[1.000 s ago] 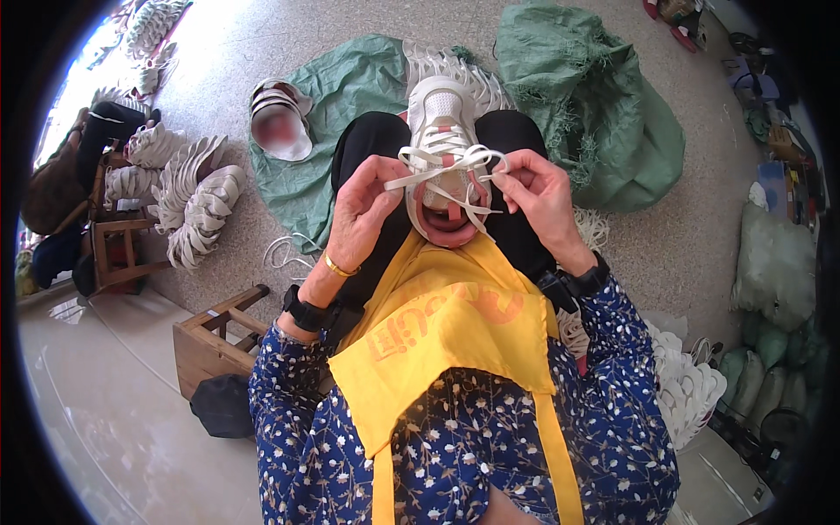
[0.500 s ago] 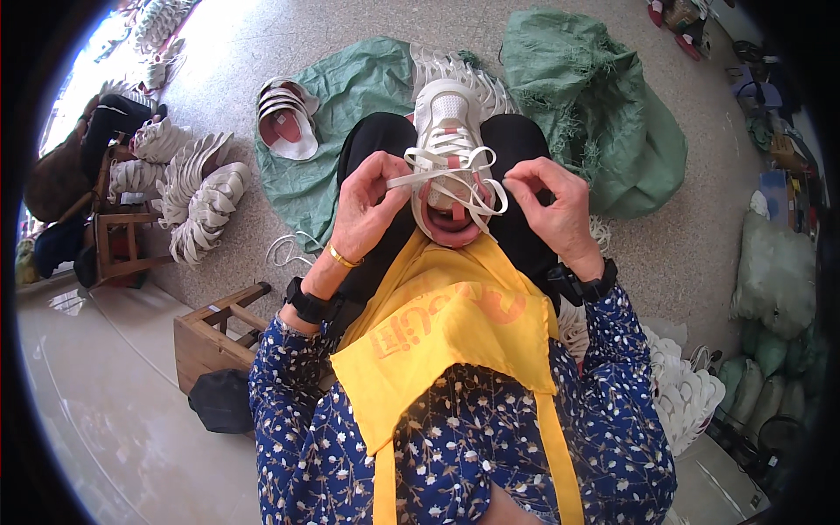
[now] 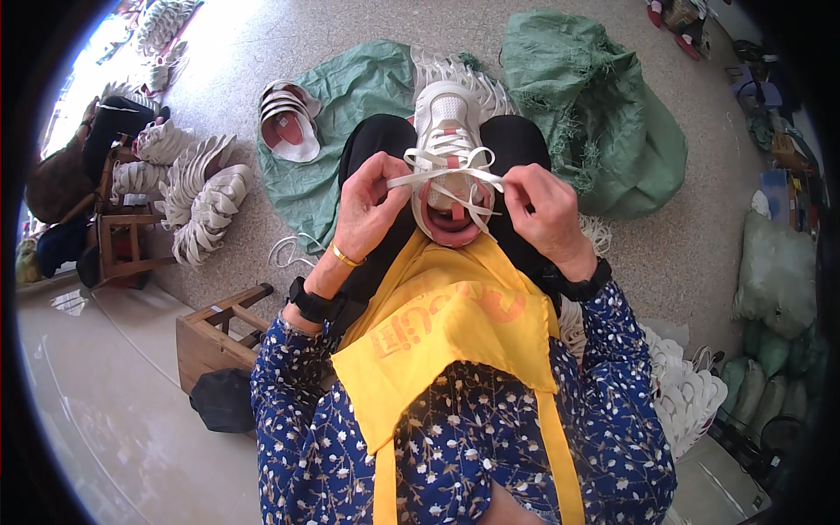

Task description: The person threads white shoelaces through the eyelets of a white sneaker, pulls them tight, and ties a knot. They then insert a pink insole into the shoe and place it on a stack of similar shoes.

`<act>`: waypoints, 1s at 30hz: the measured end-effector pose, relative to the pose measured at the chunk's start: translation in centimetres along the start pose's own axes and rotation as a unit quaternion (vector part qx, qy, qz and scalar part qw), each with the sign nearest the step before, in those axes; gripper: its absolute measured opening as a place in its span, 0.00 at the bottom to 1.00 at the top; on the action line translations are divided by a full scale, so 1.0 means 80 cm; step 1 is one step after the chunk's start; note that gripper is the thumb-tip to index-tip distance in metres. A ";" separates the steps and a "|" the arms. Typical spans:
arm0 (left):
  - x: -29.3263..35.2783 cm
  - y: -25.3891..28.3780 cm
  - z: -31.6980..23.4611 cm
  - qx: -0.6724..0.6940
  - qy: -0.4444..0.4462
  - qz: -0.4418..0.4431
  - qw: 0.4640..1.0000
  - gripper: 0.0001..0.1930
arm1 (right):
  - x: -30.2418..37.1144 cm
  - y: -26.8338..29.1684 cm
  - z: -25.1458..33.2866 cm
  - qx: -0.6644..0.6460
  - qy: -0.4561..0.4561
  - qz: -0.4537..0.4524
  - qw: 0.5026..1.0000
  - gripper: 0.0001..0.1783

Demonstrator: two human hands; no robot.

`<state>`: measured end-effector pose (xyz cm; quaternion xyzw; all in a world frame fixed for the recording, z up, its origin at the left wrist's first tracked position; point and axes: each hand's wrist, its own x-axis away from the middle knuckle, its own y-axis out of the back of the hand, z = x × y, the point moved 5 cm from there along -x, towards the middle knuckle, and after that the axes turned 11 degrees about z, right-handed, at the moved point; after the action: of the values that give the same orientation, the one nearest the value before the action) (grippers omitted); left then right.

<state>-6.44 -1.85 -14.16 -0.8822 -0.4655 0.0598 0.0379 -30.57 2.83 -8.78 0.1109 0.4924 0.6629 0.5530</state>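
Observation:
Between my knees sits a white and pink sneaker (image 3: 449,112), its toe pointing away and its pink-lined opening toward me. White shoelaces (image 3: 455,159) cross its tongue and form loops over it. My left hand (image 3: 372,197) pinches a flat lace at the shoe's left side. On the other side my right hand (image 3: 547,210) is closed on a lace at its fingertips. The lace runs nearly straight across the shoe opening between both hands. A yellow apron (image 3: 437,315) covers my lap just below the heel.
Green woven sacks (image 3: 604,122) lie beyond my knees, with stacked shoe uppers (image 3: 289,122) on the left one. More white uppers (image 3: 210,210) are piled by a wooden stool (image 3: 127,236) at left. Another wooden stool (image 3: 214,341) stands near my left elbow.
My right hand has moved slightly left toward the shoe and now grips a lace at its right side. The lace is drawn across between my hands. My left hand has barely moved.

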 end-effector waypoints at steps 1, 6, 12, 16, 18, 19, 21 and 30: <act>0.000 0.000 -0.001 -0.003 0.000 -0.004 1.000 0.05 | -0.002 0.001 -0.003 0.016 -0.014 -0.012 1.000 0.10; 0.001 0.002 0.002 -0.007 0.001 -0.025 1.000 0.05 | 0.004 -0.001 -0.022 0.041 -0.072 -0.029 0.996 0.10; 0.002 0.005 0.000 -0.010 -0.012 -0.054 0.998 0.06 | 0.007 -0.007 -0.017 -0.007 -0.114 0.027 0.993 0.07; 0.008 0.019 0.009 -0.052 -0.026 -0.135 0.989 0.08 | 0.007 -0.003 -0.016 -0.180 -0.169 -0.016 0.969 0.06; 0.012 0.021 0.002 -0.101 -0.045 -0.180 0.977 0.09 | 0.003 -0.008 -0.004 -0.162 -0.170 0.039 0.971 0.07; 0.015 0.019 -0.006 -0.137 -0.055 -0.199 0.969 0.09 | 0.001 -0.011 0.000 -0.153 -0.171 0.066 0.971 0.08; 0.019 0.012 -0.021 -0.214 -0.072 -0.176 0.958 0.10 | 0.002 -0.025 0.002 -0.102 -0.162 0.087 0.978 0.10; 0.023 -0.074 -0.042 -0.477 -0.126 0.154 0.856 0.21 | -0.013 -0.031 -0.003 -0.070 -0.175 0.049 0.981 0.10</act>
<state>-9.76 2.97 -10.24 -0.8375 -0.2962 -0.0537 -0.4560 -28.77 1.62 -10.41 0.2100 0.3340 0.6922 0.6043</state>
